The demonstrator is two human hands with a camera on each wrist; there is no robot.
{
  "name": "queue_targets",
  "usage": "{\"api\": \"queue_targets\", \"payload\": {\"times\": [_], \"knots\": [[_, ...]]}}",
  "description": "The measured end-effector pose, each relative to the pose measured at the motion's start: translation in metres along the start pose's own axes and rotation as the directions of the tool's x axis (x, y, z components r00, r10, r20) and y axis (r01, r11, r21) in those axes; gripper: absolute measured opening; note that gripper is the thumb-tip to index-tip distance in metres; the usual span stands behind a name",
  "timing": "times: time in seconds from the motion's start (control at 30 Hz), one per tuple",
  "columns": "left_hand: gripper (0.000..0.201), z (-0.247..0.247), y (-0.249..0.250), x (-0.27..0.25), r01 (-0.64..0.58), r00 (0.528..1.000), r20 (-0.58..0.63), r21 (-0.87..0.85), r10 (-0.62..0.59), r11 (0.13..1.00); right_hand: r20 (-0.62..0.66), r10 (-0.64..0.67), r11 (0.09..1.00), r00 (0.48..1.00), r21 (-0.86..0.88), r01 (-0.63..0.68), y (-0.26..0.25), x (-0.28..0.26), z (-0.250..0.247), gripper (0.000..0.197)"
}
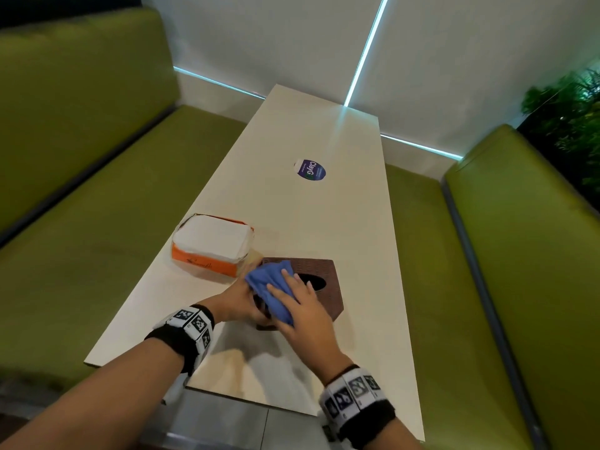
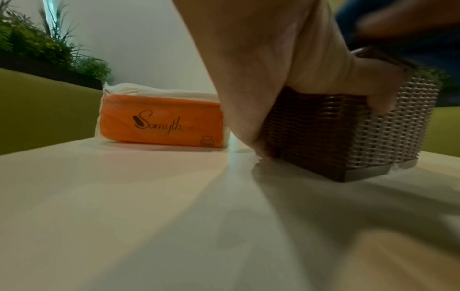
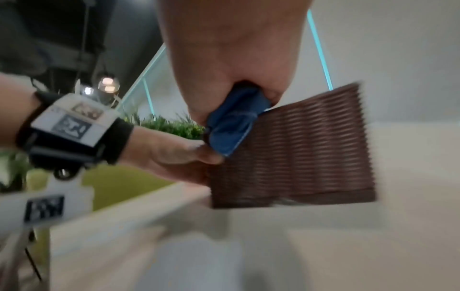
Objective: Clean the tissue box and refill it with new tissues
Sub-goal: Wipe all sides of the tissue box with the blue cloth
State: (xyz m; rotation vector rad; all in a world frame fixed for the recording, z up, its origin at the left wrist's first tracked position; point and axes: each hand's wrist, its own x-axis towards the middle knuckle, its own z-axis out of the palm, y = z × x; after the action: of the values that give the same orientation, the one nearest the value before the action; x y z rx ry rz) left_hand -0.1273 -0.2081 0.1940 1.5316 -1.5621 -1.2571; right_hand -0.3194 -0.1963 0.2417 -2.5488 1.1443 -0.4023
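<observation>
The left hand (image 1: 242, 303) is gripping the near left side of the brown woven tissue box (image 1: 324, 287), thumb curled over its top edge and the other fingers against its wall, as the left wrist view shows. The right hand (image 1: 300, 306) is lying on top of the box with its fingers stretched flat, pressing a blue cloth (image 1: 272, 287) onto the lid. In the right wrist view a fold of the cloth is bunching out from under the palm against the box's side; whether the thumb is pinching it cannot be told. The cloth is covering the lid's left part, just beside the dark oval opening (image 1: 316, 282), which is partly hidden by the fingers.

The box is sitting on the table (image 1: 324, 131), near the front end. Just to its left, close to the left hand, an orange pack of white tissues (image 1: 211, 243) is lying flat, its top open and the tissues showing. Farther along the table, well apart from both, a round blue sticker (image 1: 311, 170) is lying on the surface.

The table is long, pale and smooth. Green padded benches (image 1: 97, 157) are running along both sides, a white wall with thin lit strips (image 1: 367, 50) is standing behind, and green plants (image 1: 571, 108) are showing at the far right.
</observation>
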Motion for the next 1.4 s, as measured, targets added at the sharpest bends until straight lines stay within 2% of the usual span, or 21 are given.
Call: {"api": "queue_targets", "payload": {"times": [0.07, 0.1, 0.2, 0.3, 0.37, 0.43, 0.47, 0.53, 0.6, 0.63, 0.73, 0.87, 0.93, 1.03, 1.07, 1.13, 1.2, 1.23, 1.3, 1.33, 1.4], "knots": [[0.121, 0.000, -0.004, 0.001, -0.030, 0.999, -0.038, -0.053, 0.028, 0.998, -0.032, 0.007, 1.000, 0.999, -0.017, -0.007, 0.033, -0.021, -0.013, 0.056], [0.130, -0.002, -0.002, 0.000, -0.044, 0.998, -0.048, -0.064, 0.041, 0.997, -0.069, 0.085, 0.996, 0.994, -0.004, -0.086, 0.049, -0.027, -0.021, 0.053], [0.134, -0.004, 0.005, -0.002, -0.020, 1.000, -0.005, -0.080, 0.019, 0.997, -0.163, 0.355, 0.935, 0.920, 0.054, -0.351, 0.069, -0.022, -0.034, 0.043], [0.134, -0.003, 0.001, 0.000, -0.005, 1.000, -0.031, -0.056, 0.003, 0.998, -0.211, 0.291, 0.947, 0.933, -0.073, -0.312, 0.028, -0.006, -0.021, 0.058], [0.108, -0.002, -0.005, 0.004, 0.021, 0.999, -0.034, -0.033, -0.022, 0.999, -0.177, 0.150, 0.985, 0.973, -0.058, -0.163, -0.005, 0.000, 0.001, 0.056], [0.037, -0.003, 0.001, 0.005, 0.091, 0.996, 0.018, -0.022, -0.091, 0.996, -0.103, 0.058, 0.998, 0.993, -0.024, -0.061, -0.027, 0.010, 0.018, 0.053], [0.032, -0.004, 0.002, 0.006, 0.108, 0.994, 0.031, 0.010, -0.109, 0.994, -0.087, 0.045, 0.999, 0.995, -0.009, -0.046, -0.029, 0.019, 0.019, 0.052], [0.049, -0.004, 0.003, 0.004, 0.088, 0.996, 0.016, 0.051, -0.089, 0.995, -0.054, 0.078, 0.997, 0.995, -0.007, -0.079, -0.019, 0.041, 0.011, 0.051], [0.113, -0.004, 0.004, 0.002, 0.032, 0.999, -0.020, 0.028, -0.031, 0.999, -0.005, 0.162, 0.986, 0.987, -0.032, -0.163, 0.004, 0.053, -0.003, 0.049], [0.129, -0.003, 0.004, 0.001, 0.011, 1.000, -0.028, 0.022, -0.011, 1.000, -0.020, 0.222, 0.975, 0.975, -0.019, -0.222, 0.019, 0.054, -0.010, 0.048], [0.137, -0.002, 0.005, -0.001, -0.009, 1.000, -0.025, 0.023, 0.009, 1.000, -0.122, 0.349, 0.935, 0.929, 0.107, -0.337, 0.044, 0.038, -0.031, 0.044], [0.137, -0.002, 0.002, 0.002, 0.044, 0.998, -0.034, 0.027, -0.043, 0.999, -0.191, 0.441, 0.898, 0.877, 0.096, -0.430, 0.016, 0.010, -0.014, 0.047], [0.126, -0.002, 0.000, 0.001, 0.085, 0.996, -0.043, 0.053, -0.083, 0.995, -0.194, 0.360, 0.933, 0.913, 0.058, -0.355, -0.014, 0.002, 0.005, 0.055], [0.045, -0.006, -0.001, -0.005, 0.214, 0.976, 0.039, 0.033, -0.215, 0.976, -0.101, 0.069, 0.997, 0.992, 0.025, -0.067, -0.039, 0.002, 0.028, 0.056], [0.039, -0.008, 0.002, -0.005, 0.237, 0.968, 0.065, 0.070, -0.242, 0.969, -0.076, -0.004, 1.000, 0.997, -0.011, 0.003, -0.036, 0.005, 0.029, 0.055], [0.067, -0.005, 0.009, -0.008, 0.217, 0.972, 0.070, 0.085, -0.223, 0.973, -0.095, -0.014, 0.996, 0.995, -0.089, 0.006, -0.015, 0.007, 0.018, 0.054], [0.117, -0.002, 0.012, -0.006, 0.074, 0.997, 0.011, -0.029, -0.074, 0.997, -0.119, 0.148, 0.988, 0.982, -0.019, -0.151, 0.013, 0.002, -0.003, 0.050], [0.129, -0.002, 0.013, -0.006, 0.032, 0.999, -0.005, -0.030, -0.032, 0.999, -0.105, 0.256, 0.967, 0.961, 0.046, -0.252, 0.026, -0.002, -0.015, 0.047], [0.135, -0.002, 0.014, -0.008, 0.009, 1.000, -0.015, -0.045, -0.010, 0.999, -0.147, 0.436, 0.899, 0.888, 0.123, -0.421, 0.044, -0.009, -0.026, 0.047], [0.136, -0.001, 0.014, -0.008, 0.010, 1.000, -0.016, -0.043, -0.010, 0.999, -0.199, 0.461, 0.887, 0.865, 0.088, -0.453, 0.041, -0.010, -0.026, 0.048], [0.137, 0.000, 0.013, -0.007, 0.001, 0.999, -0.035, -0.043, -0.002, 0.999, -0.250, 0.401, 0.914, 0.881, 0.039, -0.404, 0.019, -0.006, -0.016, 0.052]]}}
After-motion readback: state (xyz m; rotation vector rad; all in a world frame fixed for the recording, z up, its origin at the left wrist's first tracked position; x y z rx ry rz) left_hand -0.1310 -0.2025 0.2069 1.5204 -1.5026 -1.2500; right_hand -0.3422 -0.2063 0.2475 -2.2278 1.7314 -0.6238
